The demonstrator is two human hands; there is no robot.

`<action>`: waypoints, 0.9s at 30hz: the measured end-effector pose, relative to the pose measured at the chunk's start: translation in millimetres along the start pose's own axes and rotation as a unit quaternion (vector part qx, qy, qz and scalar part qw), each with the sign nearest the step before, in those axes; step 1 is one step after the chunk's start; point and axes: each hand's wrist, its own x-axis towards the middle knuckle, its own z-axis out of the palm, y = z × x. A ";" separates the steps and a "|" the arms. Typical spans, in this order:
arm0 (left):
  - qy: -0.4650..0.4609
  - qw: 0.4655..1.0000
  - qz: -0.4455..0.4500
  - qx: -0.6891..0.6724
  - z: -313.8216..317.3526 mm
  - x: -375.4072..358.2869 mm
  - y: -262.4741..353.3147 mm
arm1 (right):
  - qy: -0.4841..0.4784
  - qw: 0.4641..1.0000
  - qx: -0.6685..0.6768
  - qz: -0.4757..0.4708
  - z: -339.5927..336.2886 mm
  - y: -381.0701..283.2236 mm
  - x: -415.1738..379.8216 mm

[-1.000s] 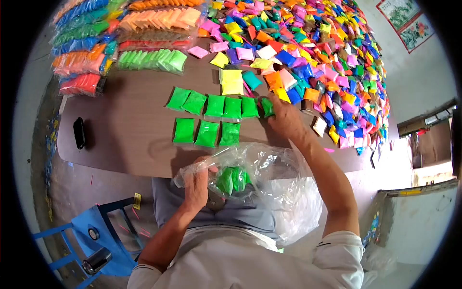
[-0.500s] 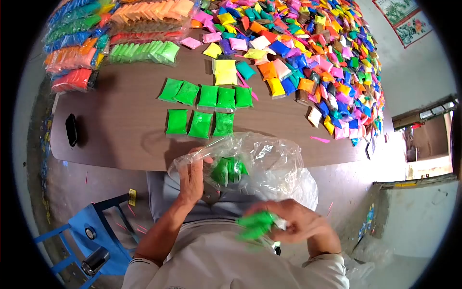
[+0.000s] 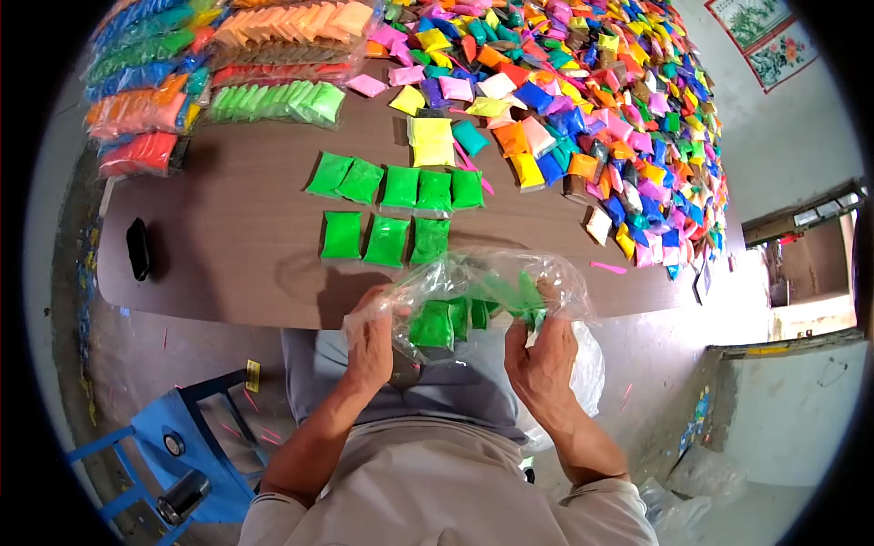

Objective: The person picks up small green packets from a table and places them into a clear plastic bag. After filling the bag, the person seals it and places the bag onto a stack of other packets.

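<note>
My left hand (image 3: 370,346) pinches the left side of a clear plastic bag (image 3: 446,273), held over my lap at the table's front edge. Several green packets (image 3: 431,326) lie inside the bag. At its right side, my right hand (image 3: 543,364) grips more green packets (image 3: 526,296); the fingertips are partly behind the clear film, at the bag's mouth or inside it. Just beyond the bag, green packets lie on the table in two rows, a back row (image 3: 401,188) and a shorter front row (image 3: 386,240).
Yellow packets (image 3: 431,143) lie behind the green rows. A large heap of mixed-colour packets (image 3: 601,109) covers the table's right and back. Bagged packets (image 3: 273,102) are stacked at the back left. A black object (image 3: 137,248) sits near the left edge; a blue metal frame (image 3: 173,428) stands below.
My right hand has moved from near my body up and forward to the bag, carrying its green packets. My left hand still holds the bag, shifted slightly right.
</note>
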 end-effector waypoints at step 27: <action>-0.010 0.999 0.020 -0.027 2.2 5.1 4.5 | -0.124 0.980 0.152 0.017 21.9 31.5 20.4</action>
